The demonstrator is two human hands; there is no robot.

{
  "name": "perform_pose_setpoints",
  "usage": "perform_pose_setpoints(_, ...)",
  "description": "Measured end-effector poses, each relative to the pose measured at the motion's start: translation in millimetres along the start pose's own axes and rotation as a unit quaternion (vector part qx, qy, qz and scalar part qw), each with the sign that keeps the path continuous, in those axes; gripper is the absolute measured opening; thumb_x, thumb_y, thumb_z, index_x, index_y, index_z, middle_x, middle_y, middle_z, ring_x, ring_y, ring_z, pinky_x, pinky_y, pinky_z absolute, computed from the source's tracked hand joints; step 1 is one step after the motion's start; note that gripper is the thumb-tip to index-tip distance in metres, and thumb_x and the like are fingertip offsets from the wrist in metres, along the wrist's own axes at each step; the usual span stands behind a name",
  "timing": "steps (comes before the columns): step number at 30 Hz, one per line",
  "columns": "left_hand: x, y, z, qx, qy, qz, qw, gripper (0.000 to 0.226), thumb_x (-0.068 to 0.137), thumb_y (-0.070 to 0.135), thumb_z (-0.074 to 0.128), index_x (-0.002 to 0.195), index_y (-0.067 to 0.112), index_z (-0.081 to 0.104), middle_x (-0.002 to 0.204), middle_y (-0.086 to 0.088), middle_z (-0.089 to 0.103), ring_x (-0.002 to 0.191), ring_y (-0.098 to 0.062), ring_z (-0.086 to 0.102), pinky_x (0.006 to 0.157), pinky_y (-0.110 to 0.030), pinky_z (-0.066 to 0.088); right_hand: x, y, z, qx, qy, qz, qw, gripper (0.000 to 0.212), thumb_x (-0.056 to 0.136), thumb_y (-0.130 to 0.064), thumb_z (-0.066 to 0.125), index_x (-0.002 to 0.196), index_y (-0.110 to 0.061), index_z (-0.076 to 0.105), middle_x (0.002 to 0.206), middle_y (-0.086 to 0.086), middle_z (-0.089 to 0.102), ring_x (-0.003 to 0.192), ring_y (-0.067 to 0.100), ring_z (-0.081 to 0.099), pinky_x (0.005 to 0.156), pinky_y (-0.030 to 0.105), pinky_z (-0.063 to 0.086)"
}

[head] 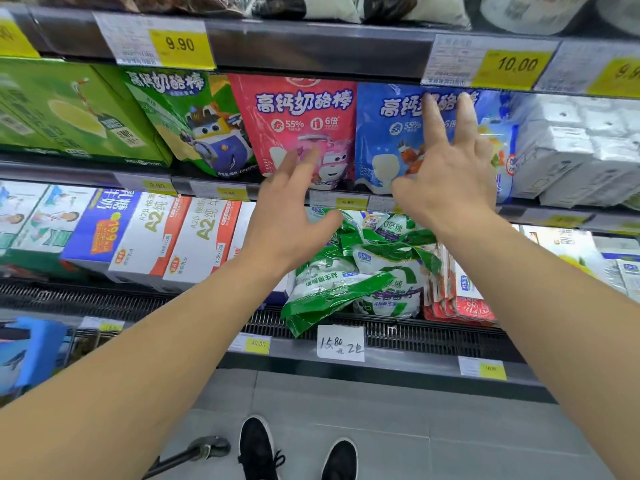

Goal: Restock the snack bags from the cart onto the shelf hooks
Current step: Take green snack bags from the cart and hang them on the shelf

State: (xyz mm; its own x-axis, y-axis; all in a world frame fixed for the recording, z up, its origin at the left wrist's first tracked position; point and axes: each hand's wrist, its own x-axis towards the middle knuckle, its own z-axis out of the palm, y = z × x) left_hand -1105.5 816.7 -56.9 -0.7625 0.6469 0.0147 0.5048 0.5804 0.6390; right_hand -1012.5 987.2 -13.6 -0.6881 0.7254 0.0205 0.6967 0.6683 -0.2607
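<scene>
Left hand fingers spread, red bag at twelve o'clock; right hand fingers spread flat on blue bag.

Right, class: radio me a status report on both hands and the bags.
Left hand open at red bag. Right hand open, fingers on blue bag. Nothing in the way.

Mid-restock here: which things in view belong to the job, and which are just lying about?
Job:
- red snack bag, left hand fingers on it
- blue snack bag, right hand fingers on it
- green snack bag

Not part of it:
- milk cartons
- green-and-white pouches
- green box
</scene>
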Motion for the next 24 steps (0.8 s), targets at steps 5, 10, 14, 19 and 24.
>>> perform_pose_setpoints(5, 0.3, -1.5, 1.1, 0.005, 0.002, -0.001, 1.0, 0.085, 0.083, 0.044, 0.062, 0.154, 0.037, 0.016, 0.164, 0.0, 0.015, 0.15, -0.023, 0.014, 0.119, -0.041, 0.019, -2.0, 3.1, 3.1, 0.016, -0.009, -0.005, 1.0, 0.091, 0.085, -0.032, 0.059, 0.156, -0.038, 0.004, 0.165, -0.001, -0.01, 0.142, 0.034, 0.021, 0.11, 0.045, 0.031)
perform_pose_setpoints(10, -3.5, -4.6, 3.4, 0.006, 0.001, -0.004, 1.0, 0.084, 0.086, 0.04, 0.064, 0.155, 0.037, 0.015, 0.164, 0.004, 0.012, 0.149, -0.021, 0.014, 0.118, -0.036, 0.018, -12.0, 10.9, 11.3, 0.027, -0.023, -0.012, 0.999, 0.087, 0.084, -0.03, 0.061, 0.155, -0.037, 0.011, 0.165, -0.002, -0.005, 0.144, 0.034, 0.019, 0.113, 0.046, 0.028)
perform_pose_setpoints(14, -9.4, -9.3, 4.5, 0.004, 0.003, -0.007, 1.0, 0.083, 0.085, 0.043, 0.062, 0.155, 0.034, 0.018, 0.163, 0.0, 0.017, 0.15, -0.021, 0.014, 0.118, -0.037, 0.016, -19.5, 12.6, 12.7, 0.04, -0.035, -0.017, 0.998, 0.088, 0.082, -0.027, 0.062, 0.155, -0.035, 0.014, 0.164, -0.003, 0.0, 0.144, 0.032, 0.019, 0.113, 0.047, 0.029)
perform_pose_setpoints(19, -34.2, -4.7, -14.8, 0.005, -0.005, -0.022, 1.0, 0.084, 0.08, 0.048, 0.054, 0.155, 0.023, 0.024, 0.16, -0.002, 0.028, 0.147, -0.019, 0.022, 0.117, -0.032, 0.018, -56.0, 4.7, 7.6, 0.033, -0.08, -0.041, 0.995, 0.086, 0.082, -0.03, 0.062, 0.155, -0.031, 0.017, 0.163, 0.003, 0.013, 0.141, 0.035, 0.025, 0.114, 0.046, 0.029)
perform_pose_setpoints(24, -68.4, 1.9, -45.9, 0.019, -0.017, -0.047, 0.999, 0.077, 0.09, 0.038, 0.061, 0.155, 0.018, 0.025, 0.161, -0.003, 0.026, 0.149, -0.02, 0.02, 0.119, -0.034, 0.018, -99.7, -12.3, -8.1, 0.005, -0.114, -0.073, 0.991, 0.081, 0.083, -0.035, 0.06, 0.154, -0.023, 0.022, 0.159, 0.006, 0.026, 0.142, 0.033, 0.027, 0.117, 0.045, 0.026)
